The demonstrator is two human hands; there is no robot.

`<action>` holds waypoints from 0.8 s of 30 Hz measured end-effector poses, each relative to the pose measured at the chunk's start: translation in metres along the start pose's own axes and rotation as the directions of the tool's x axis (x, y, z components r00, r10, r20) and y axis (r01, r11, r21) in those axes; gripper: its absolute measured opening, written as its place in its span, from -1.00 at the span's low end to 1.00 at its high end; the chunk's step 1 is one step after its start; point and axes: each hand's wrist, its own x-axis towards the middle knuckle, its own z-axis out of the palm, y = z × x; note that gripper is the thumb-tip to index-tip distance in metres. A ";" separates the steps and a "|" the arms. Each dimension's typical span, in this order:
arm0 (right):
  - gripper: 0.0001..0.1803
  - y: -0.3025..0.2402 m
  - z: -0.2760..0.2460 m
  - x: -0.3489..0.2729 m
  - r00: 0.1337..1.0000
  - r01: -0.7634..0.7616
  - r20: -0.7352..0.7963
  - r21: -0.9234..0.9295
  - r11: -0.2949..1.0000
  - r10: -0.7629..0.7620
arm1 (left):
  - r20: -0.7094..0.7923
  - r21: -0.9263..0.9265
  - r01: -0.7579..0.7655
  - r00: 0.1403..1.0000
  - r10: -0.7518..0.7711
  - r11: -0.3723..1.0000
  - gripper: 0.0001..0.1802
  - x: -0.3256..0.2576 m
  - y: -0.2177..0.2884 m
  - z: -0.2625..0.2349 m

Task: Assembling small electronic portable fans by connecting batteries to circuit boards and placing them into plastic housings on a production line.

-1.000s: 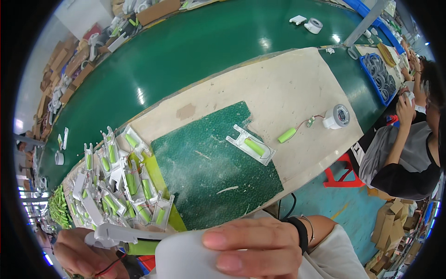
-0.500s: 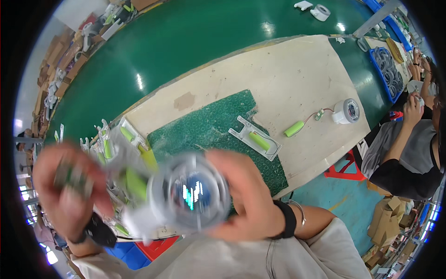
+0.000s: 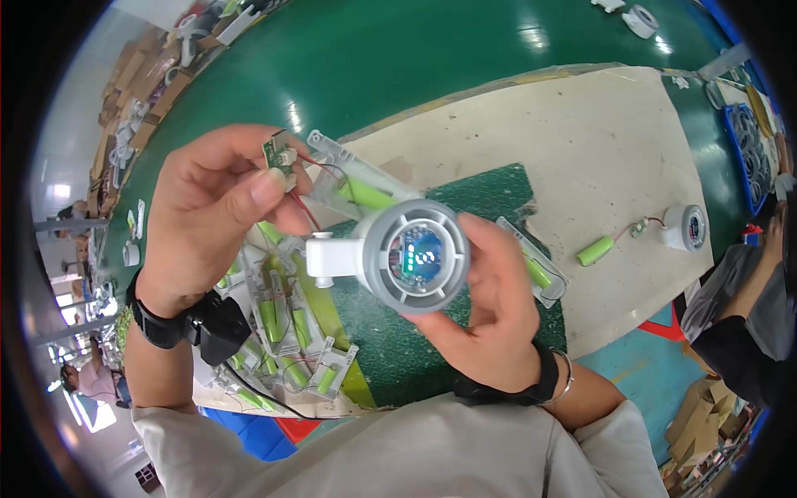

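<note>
Your right hand had its fingers clamped on the round grey housing, while your left hand pinched the small circuit board just beside it.

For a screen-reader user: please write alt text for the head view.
The right hand holds up a round grey housing with a lit circuit board inside, while the left hand pinches a small green board on red wires above a green mat.

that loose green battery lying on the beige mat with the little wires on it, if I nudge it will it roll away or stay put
The loose green battery is a smooth cylinder lying on its side on the flat beige mat, so it would probably roll if nudged across its length. Its thin wires run to a small board, which may drag and check the roll. Those wires look fine, so pulling on them seems risky.
</note>
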 end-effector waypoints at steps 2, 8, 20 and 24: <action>-0.30 -0.003 0.000 0.002 1.000 0.003 -0.021 -0.052 0.999 -0.004 | 0.007 -0.012 0.014 1.000 -0.014 1.000 -0.66 -0.001 0.000 -0.002; -0.30 0.006 0.000 0.006 1.000 0.017 -0.013 -0.032 0.999 -0.018 | 0.019 -0.014 0.036 0.999 -0.036 0.999 -0.67 0.006 -0.001 -0.004; -0.59 -0.002 -0.004 0.008 0.983 0.153 0.143 -0.297 0.942 -0.115 | -0.332 0.121 0.019 0.943 0.022 0.993 -0.75 0.103 -0.036 -0.078; -0.72 -0.020 -0.007 -0.006 0.960 0.172 0.266 -0.313 0.934 -0.088 | -0.441 0.127 0.087 0.897 -0.022 0.988 -0.65 0.110 -0.069 -0.128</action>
